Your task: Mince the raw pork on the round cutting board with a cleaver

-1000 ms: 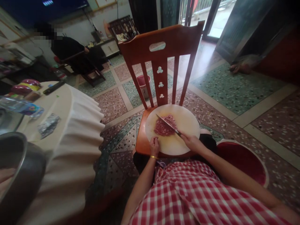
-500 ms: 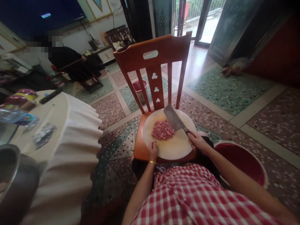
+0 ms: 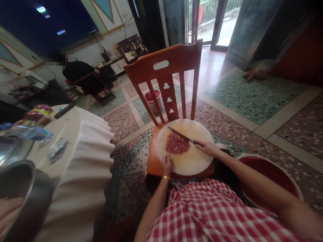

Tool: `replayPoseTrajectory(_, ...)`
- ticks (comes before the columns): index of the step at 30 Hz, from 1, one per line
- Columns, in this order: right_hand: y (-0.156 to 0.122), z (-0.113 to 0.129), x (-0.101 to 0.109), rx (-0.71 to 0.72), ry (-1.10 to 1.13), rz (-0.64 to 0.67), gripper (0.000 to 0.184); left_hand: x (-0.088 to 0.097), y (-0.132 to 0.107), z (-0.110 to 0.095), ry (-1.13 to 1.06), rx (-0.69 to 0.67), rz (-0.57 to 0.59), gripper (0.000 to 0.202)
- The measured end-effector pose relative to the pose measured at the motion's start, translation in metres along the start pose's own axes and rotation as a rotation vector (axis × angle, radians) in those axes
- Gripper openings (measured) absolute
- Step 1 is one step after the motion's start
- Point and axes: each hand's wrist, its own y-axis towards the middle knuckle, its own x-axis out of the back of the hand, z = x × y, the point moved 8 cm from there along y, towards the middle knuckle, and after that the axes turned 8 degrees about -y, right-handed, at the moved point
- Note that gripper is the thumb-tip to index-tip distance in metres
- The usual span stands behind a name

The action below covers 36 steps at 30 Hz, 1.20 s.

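My right hand [image 3: 205, 148] is wrapped round the handle of a cleaver [image 3: 180, 135]. Its blade lies across the upper part of a heap of minced meat [image 3: 176, 144] and shows as a narrow strip. The meat sits on a round, pale cutting board [image 3: 193, 164], which rests on the seat of a wooden chair [image 3: 153, 159]. At the board's near left edge is my left hand [image 3: 166, 164], its fingers curled in, below the meat. Whether it holds anything is too small to tell.
Left, a cloth-covered table [image 3: 75, 144] bears a plastic bottle [image 3: 35, 132], a crumpled packet [image 3: 58, 150] and a metal pot [image 3: 37, 198] with pale contents. A red tub [image 3: 272, 178] stands at my right. A bucket [image 3: 154, 101] is behind the chair; a seated person [image 3: 78, 72] is farther off.
The cleaver has turned from showing its broad face to nearly edge-on and shifted lower left over the meat. My left hand stays at the board's edge. The whole view has shifted slightly.
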Motion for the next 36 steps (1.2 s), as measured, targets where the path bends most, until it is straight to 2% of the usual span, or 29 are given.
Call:
replayPoseTrajectory(2,-0.015,0.021,0.001,0.228,-0.429,-0.047,0.039,0.000,0.000,-0.003,-0.003,-0.023,0.003,0.025)
replayPoseTrajectory(3,-0.025,0.025,-0.002,0.297,-0.579,-0.050,0.040,0.000,0.000,-0.003,-0.005,-0.027,0.004,0.025)
replayPoseTrajectory(6,-0.055,0.029,-0.013,0.405,-0.792,-0.043,0.040,0.000,-0.001,-0.003,-0.007,-0.015,0.009,0.025)
replayPoseTrajectory(8,-0.071,0.038,-0.007,0.429,-0.771,-0.081,0.039,0.000,-0.001,-0.002,-0.008,-0.013,0.019,0.026)
replayPoseTrajectory(10,-0.081,0.059,0.010,0.437,-0.651,-0.154,0.039,-0.001,-0.001,-0.001,-0.001,-0.008,0.025,0.026)
replayPoseTrajectory(13,-0.087,0.105,0.041,0.482,-0.404,-0.341,0.041,-0.001,-0.001,0.004,0.011,0.022,0.008,0.026)
replayPoseTrajectory(15,-0.084,0.124,0.048,0.504,-0.274,-0.472,0.045,0.000,-0.002,0.005,0.012,0.028,-0.007,0.026)
replayPoseTrajectory(17,-0.072,0.120,0.034,0.449,-0.193,-0.501,0.048,0.001,-0.003,0.005,0.004,0.024,-0.012,0.026)
replayPoseTrajectory(18,-0.063,0.111,0.020,0.381,-0.186,-0.455,0.048,0.001,-0.003,0.005,0.000,0.021,-0.012,0.026)
replayPoseTrajectory(20,-0.045,0.084,-0.013,0.191,-0.241,-0.258,0.045,0.002,-0.003,0.003,-0.009,0.018,-0.014,0.026)
replayPoseTrajectory(22,-0.038,0.068,-0.028,0.072,-0.272,-0.119,0.042,0.002,-0.004,0.001,-0.016,0.015,-0.012,0.026)
replayPoseTrajectory(24,-0.039,0.076,-0.017,0.094,-0.222,-0.133,0.042,0.002,-0.004,0.001,-0.023,0.012,-0.010,0.025)
replayPoseTrajectory(26,-0.046,0.096,0.004,0.202,-0.138,-0.241,0.043,0.002,-0.004,0.002,-0.026,0.011,-0.013,0.025)
replayPoseTrajectory(28,-0.053,0.106,0.017,0.273,-0.096,-0.344,0.045,0.002,-0.004,0.003,-0.027,0.008,-0.025,0.024)
replayPoseTrajectory(30,-0.053,0.095,0.010,0.239,-0.111,-0.342,0.045,0.002,-0.004,0.004,-0.026,0.001,-0.029,0.025)
replayPoseTrajectory(33,-0.047,0.065,-0.014,0.069,-0.165,-0.183,0.042,0.002,-0.004,0.003,-0.027,-0.007,-0.021,0.025)
replayPoseTrajectory(34,-0.046,0.061,-0.016,0.038,-0.171,-0.153,0.041,0.002,-0.004,0.003,-0.026,-0.008,-0.017,0.026)
replayPoseTrajectory(36,-0.050,0.072,-0.009,0.077,-0.152,-0.173,0.040,0.002,-0.003,0.002,-0.021,-0.013,-0.012,0.026)
